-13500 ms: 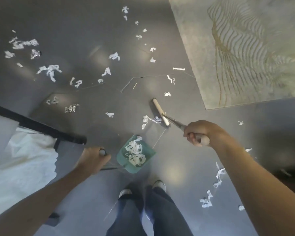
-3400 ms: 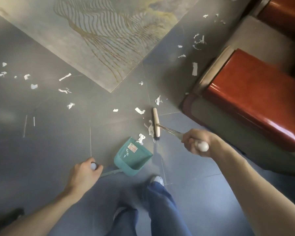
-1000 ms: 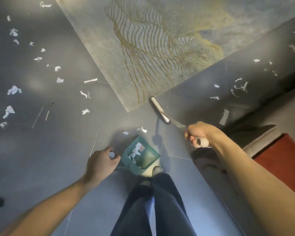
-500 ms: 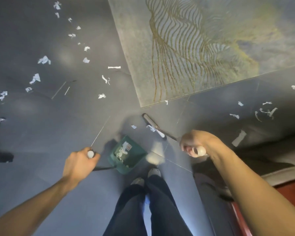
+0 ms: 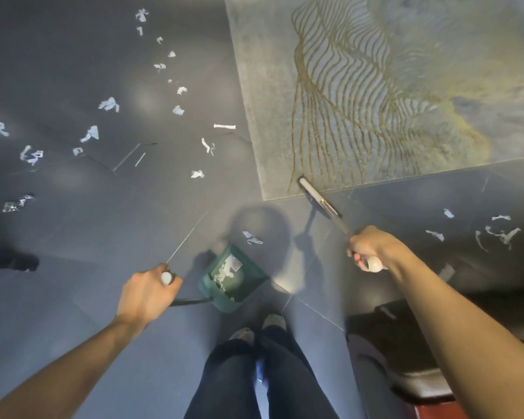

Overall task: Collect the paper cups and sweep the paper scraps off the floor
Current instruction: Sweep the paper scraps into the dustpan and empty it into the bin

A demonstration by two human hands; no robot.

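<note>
Feet: the person's shoes (image 5: pixel 256 326) stand at the lower centre of the frame, on the dark tiled floor (image 5: pixel 73 297).
Left hand: the left hand (image 5: pixel 146 293), lower left of centre, is curled round the top of the dustpan's long handle, whose white end cap shows above the fingers.
Dustpan: the green dustpan (image 5: pixel 232 278) sits on the floor just ahead of the shoes, right of the left hand. Its handle runs left toward that hand and its open mouth faces the upper right. A few white shreds already lie inside.
Right hand: the right hand (image 5: pixel 371 247), right of centre, grips the top of the broom handle.
Broom: the broom (image 5: pixel 318 197) slants from the right hand up and left. Its head rests at the lower edge of the rug (image 5: pixel 406 86). Its long axis runs diagonally, lower right to upper left.
Nearest scrap: one paper scrap (image 5: pixel 251 238) lies just beyond the dustpan's mouth, between pan and broom head, down and left of the bristles. Its long axis lies roughly left to right.
Key relation: I judge a pull of the broom down and left would carry that scrap into the pan. The right hand does the work, the left only steadies.
Right cluster: more scraps (image 5: pixel 496 234) lie at the right edge, beyond the right hand.
Far scraps: a scatter (image 5: pixel 109 104) spreads across the upper left, well apart from the pan.
Cups: none can be seen.
</note>
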